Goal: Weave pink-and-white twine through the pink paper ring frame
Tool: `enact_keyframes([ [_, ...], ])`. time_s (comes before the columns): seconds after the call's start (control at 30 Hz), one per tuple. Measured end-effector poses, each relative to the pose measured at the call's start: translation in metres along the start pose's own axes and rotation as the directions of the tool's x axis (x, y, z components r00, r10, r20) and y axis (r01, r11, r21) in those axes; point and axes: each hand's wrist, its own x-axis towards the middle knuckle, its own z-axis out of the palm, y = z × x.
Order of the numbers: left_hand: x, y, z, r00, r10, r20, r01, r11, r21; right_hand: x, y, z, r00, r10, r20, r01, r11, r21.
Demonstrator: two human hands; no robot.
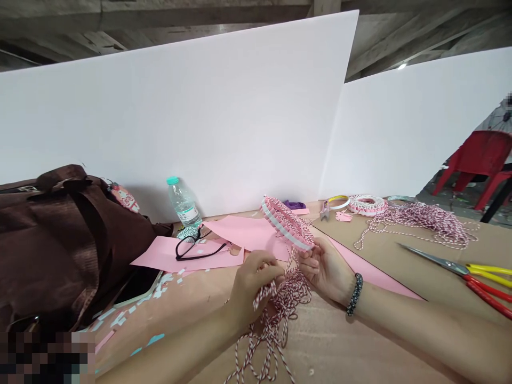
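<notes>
The left hand is curled round a bunch of cord, while the right hand pinches the lower edge of a ring between thumb and fingers, holding it tilted above the table. The step in hand looks to be working the cord at the ring, since strands hang from it down to the tangle below. The next move probably calls for a steady right-hand pinch and a length of cord freed from the loops, which could snag. The cord is a soft, thin twist of dark red and white, falling in loose curls. The ring has a pink, pleated-looking rim with a smooth white band along it, and red-and-white cord shows across its inside. A similar second ring lies flat beside a fluffy cord pile on matt brown cardboard, near pointed metal scissors with red and yellow handles. Flat pink paper lies behind the hands.
</notes>
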Motion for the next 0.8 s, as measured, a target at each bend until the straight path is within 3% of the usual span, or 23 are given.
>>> enact_keyframes([
  [0.03,0.000,0.001,0.000,0.988,0.147,-0.036,-0.145,0.988,0.049,0.000,0.000,0.000,1.000,0.004,-0.001,-0.004,1.000,0.007],
  [0.1,-0.002,0.004,0.001,0.924,0.383,0.010,-0.382,0.923,0.051,0.001,0.000,-0.002,1.000,0.016,0.005,-0.016,1.000,0.022],
  [0.13,-0.003,0.005,0.002,0.895,0.444,0.055,-0.443,0.896,-0.017,0.001,0.000,-0.002,1.000,0.020,0.010,-0.020,0.999,0.031],
  [0.17,-0.004,0.006,0.003,0.893,0.445,0.068,-0.439,0.894,-0.090,0.001,0.000,-0.003,1.000,0.024,0.014,-0.024,0.999,0.040],
  [0.2,-0.005,0.007,0.004,0.926,0.374,0.060,-0.361,0.919,-0.155,0.001,0.000,-0.004,0.999,0.028,0.014,-0.029,0.999,0.044],
  [0.27,-0.007,0.008,0.005,1.000,0.030,-0.002,-0.030,0.969,-0.245,0.001,0.000,-0.004,0.999,0.033,0.014,-0.033,0.999,0.043],
  [0.3,-0.006,0.008,0.005,0.983,-0.186,-0.002,0.178,0.944,-0.278,0.001,0.000,-0.004,0.999,0.031,0.014,-0.031,0.999,0.038],
  [0.33,-0.006,0.008,0.004,0.931,-0.364,0.032,0.358,0.887,-0.291,0.001,0.000,-0.003,1.000,0.023,0.013,-0.023,0.999,0.029],
  [0.37,-0.004,0.007,0.003,0.877,-0.471,0.094,0.477,0.831,-0.287,0.001,0.000,-0.003,1.000,0.013,0.013,-0.013,1.000,0.019],
  [0.4,-0.003,0.006,0.002,0.851,-0.499,0.166,0.526,0.809,-0.262,0.001,0.000,-0.002,1.000,0.004,0.012,-0.004,1.000,0.010],
  [0.43,-0.002,0.005,0.001,0.863,-0.460,0.208,0.500,0.837,-0.222,0.000,0.000,-0.002,1.000,-0.003,0.011,0.003,1.000,0.003],
  [0.47,0.000,0.005,0.000,0.904,-0.369,0.215,0.407,0.897,-0.172,0.000,0.000,-0.001,1.000,-0.005,0.008,0.005,1.000,0.000],
  [0.53,0.001,0.007,0.000,0.992,-0.056,0.114,0.062,0.997,-0.052,0.000,0.000,0.000,1.000,-0.007,-0.007,0.007,1.000,-0.002],
  [0.57,0.001,0.009,0.000,0.991,0.125,0.054,-0.126,0.992,0.017,-0.001,0.001,0.001,1.000,-0.009,-0.016,0.009,1.000,-0.007],
  [0.6,0.001,0.011,0.000,0.959,0.281,0.022,-0.282,0.957,0.070,-0.001,0.001,0.002,1.000,-0.015,-0.023,0.015,1.000,-0.017],
  [0.63,-0.001,0.013,0.001,0.918,0.395,0.025,-0.396,0.916,0.072,-0.001,0.001,0.002,0.999,-0.021,-0.030,0.020,0.999,-0.028],
  [0.67,-0.003,0.014,0.003,0.898,0.438,0.052,-0.439,0.898,0.010,-0.001,0.001,0.002,0.999,-0.024,-0.034,0.022,0.999,-0.039],
  [0.7,-0.005,0.014,0.004,0.910,0.407,0.081,-0.400,0.912,-0.088,-0.001,0.001,0.002,0.999,-0.024,-0.034,0.022,0.999,-0.045],
  [0.73,-0.007,0.013,0.005,0.948,0.301,0.103,-0.276,0.939,-0.208,-0.001,0.001,0.002,0.999,-0.018,-0.032,0.017,0.999,-0.044],
  [0.77,-0.009,0.012,0.007,0.989,0.105,0.104,-0.069,0.951,-0.301,-0.001,0.000,0.002,1.000,-0.014,-0.027,0.013,0.999,-0.037],
  [0.8,-0.010,0.009,0.007,0.987,-0.130,0.090,0.154,0.920,-0.360,-0.001,0.000,0.001,1.000,-0.012,-0.017,0.011,1.000,-0.027],
])
